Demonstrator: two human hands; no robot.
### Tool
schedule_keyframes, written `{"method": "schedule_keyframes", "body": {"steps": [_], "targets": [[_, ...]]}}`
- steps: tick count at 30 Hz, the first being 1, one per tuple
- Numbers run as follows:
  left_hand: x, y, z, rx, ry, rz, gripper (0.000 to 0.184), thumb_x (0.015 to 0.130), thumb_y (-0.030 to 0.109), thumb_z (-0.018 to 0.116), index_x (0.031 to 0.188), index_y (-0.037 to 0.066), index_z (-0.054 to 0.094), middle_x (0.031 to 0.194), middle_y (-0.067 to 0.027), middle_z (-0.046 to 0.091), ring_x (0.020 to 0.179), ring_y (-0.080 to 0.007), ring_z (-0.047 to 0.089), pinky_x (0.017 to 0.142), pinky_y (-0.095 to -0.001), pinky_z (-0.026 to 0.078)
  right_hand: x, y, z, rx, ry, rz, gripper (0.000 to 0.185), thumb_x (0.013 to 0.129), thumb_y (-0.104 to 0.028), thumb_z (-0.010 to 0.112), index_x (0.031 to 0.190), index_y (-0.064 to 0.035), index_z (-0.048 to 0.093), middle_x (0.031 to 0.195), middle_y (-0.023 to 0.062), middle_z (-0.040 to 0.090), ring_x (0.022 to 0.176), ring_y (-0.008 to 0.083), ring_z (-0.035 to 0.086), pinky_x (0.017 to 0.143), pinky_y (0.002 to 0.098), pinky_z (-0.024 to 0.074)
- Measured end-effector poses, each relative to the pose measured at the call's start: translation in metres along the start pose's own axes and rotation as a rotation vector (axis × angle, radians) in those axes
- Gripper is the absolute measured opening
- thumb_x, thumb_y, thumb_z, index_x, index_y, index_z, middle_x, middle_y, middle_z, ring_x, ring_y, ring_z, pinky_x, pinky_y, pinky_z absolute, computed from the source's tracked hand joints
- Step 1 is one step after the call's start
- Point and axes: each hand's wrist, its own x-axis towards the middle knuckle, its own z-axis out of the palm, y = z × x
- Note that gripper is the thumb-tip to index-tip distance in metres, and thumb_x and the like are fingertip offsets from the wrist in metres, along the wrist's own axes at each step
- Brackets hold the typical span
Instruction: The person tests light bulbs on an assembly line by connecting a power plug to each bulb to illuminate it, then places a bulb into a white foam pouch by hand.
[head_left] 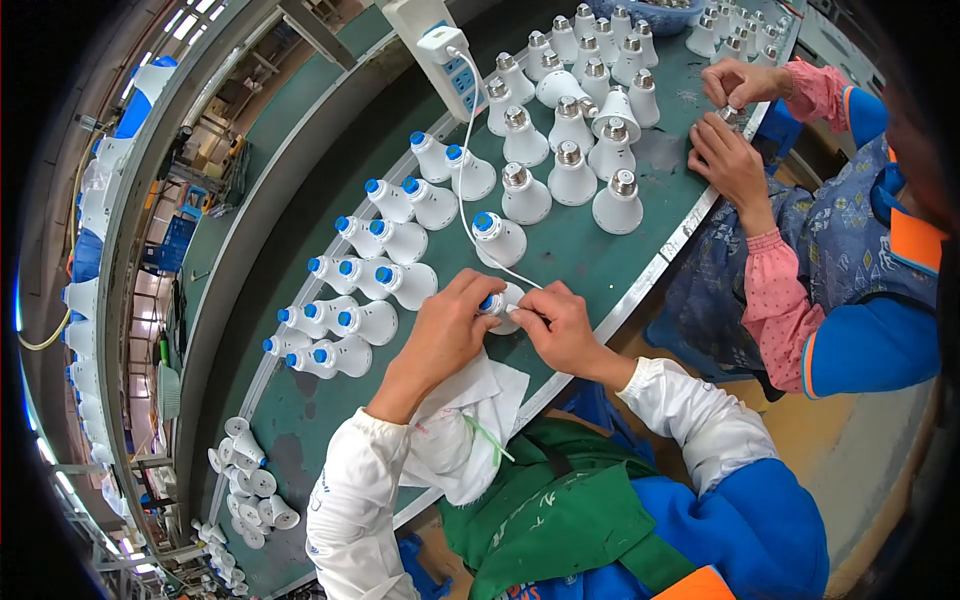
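Note:
My left hand (452, 325) is closed around a white LED bulb (508, 296) with a blue cap, steadying it on the green bench. A thin white cable (465, 190) runs down from a charger into my right hand (562, 325), whose thumb and forefinger pinch a small white end against the bulb's side. The fingers partly cover that end. Just beyond stands another blue-capped bulb (498, 240). To the left, several more blue-capped bulbs (368, 322) stand in rows. A white cloth (465, 425) lies under my left wrist at the bench edge.
Bulbs with bare metal screw bases (570, 175) crowd the far middle of the bench (290, 420). A power strip (430, 50) with a white charger (441, 42) stands at the back. White bulb parts (255, 485) lie lower left. On the right, a co-worker's hands (730, 150) handle a small metal part.

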Motion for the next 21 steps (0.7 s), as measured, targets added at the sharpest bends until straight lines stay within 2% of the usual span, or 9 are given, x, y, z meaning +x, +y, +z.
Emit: {"method": "schedule_keyframes", "body": {"steps": [2, 4, 8, 11, 15, 21], "targets": [[-0.002, 0.002, 0.004, 0.045, 0.015, 0.016, 0.034, 0.072, -0.001, 0.065, 0.105, 0.005, 0.056, 0.093, -0.0111, 0.056, 0.076, -0.0297, 0.057, 0.066, -0.0352, 0.047, 0.002, 0.0, -0.006, -0.028, 0.0, -0.017, 0.011, 0.078, -0.011, 0.064, 0.071, -0.0028, 0.06, 0.056, 0.0055, 0.052, 0.058, 0.0201, 0.046, 0.063, 0.0325, 0.0375], [-0.003, 0.004, 0.007, 0.079, 0.003, -0.004, 0.032, 0.077, 0.002, 0.059, 0.108, 0.005, 0.051, 0.099, -0.0134, 0.055, 0.081, -0.0345, 0.057, 0.069, -0.0393, 0.047, 0.006, 0.001, -0.016, -0.055, -0.167, -0.026, 0.013, 0.079, -0.018, 0.062, 0.071, -0.0074, 0.059, 0.06, 0.0034, 0.054, 0.057, 0.0204, 0.046, 0.069, 0.0345, 0.0315], [-0.006, 0.009, 0.014, 0.139, -0.034, -0.087, 0.032, 0.081, 0.008, 0.053, 0.111, 0.005, 0.042, 0.106, -0.0179, 0.052, 0.086, -0.0379, 0.057, 0.072, -0.0439, 0.047, 0.007, 0.002, -0.027, -0.083, -0.047, -0.049, 0.013, 0.079, -0.021, 0.063, 0.074, -0.0092, 0.062, 0.062, -0.0005, 0.055, 0.061, 0.0165, 0.048, 0.076, 0.0358, 0.0275], [-0.005, 0.009, 0.018, 0.158, -0.015, -0.098, 0.032, 0.081, 0.008, 0.055, 0.11, 0.004, 0.042, 0.107, -0.0176, 0.052, 0.085, -0.0384, 0.057, 0.072, -0.0435, 0.047, 0.005, 0.003, -0.024, -0.11, -0.043, -0.168, 0.012, 0.078, -0.02, 0.063, 0.074, -0.0093, 0.062, 0.064, -0.0006, 0.055, 0.064, 0.0159, 0.049, 0.076, 0.0358, 0.0271], [-0.005, 0.011, 0.02, 0.161, 0.01, -0.115, 0.034, 0.08, 0.009, 0.057, 0.11, 0.004, 0.042, 0.108, -0.0174, 0.051, 0.084, -0.0388, 0.057, 0.071, -0.0441, 0.047, 0.004, 0.002, -0.017, -0.122, -0.08, -0.173, 0.01, 0.077, -0.018, 0.064, 0.072, -0.0094, 0.062, 0.066, 0.0003, 0.055, 0.066, 0.016, 0.048, 0.077, 0.0359, 0.0266], [-0.005, 0.009, 0.022, 0.158, 0.019, -0.105, 0.036, 0.08, 0.011, 0.059, 0.11, 0.004, 0.042, 0.107, -0.0179, 0.052, 0.082, -0.0395, 0.057, 0.07, -0.045, 0.047, 0.001, 0.008, -0.034, -0.064, -0.129, -0.126, 0.017, 0.077, -0.014, 0.064, 0.063, -0.0068, 0.058, 0.057, 0.0025, 0.048, 0.057, 0.018, 0.044, 0.073, 0.0342, 0.0285]]}}
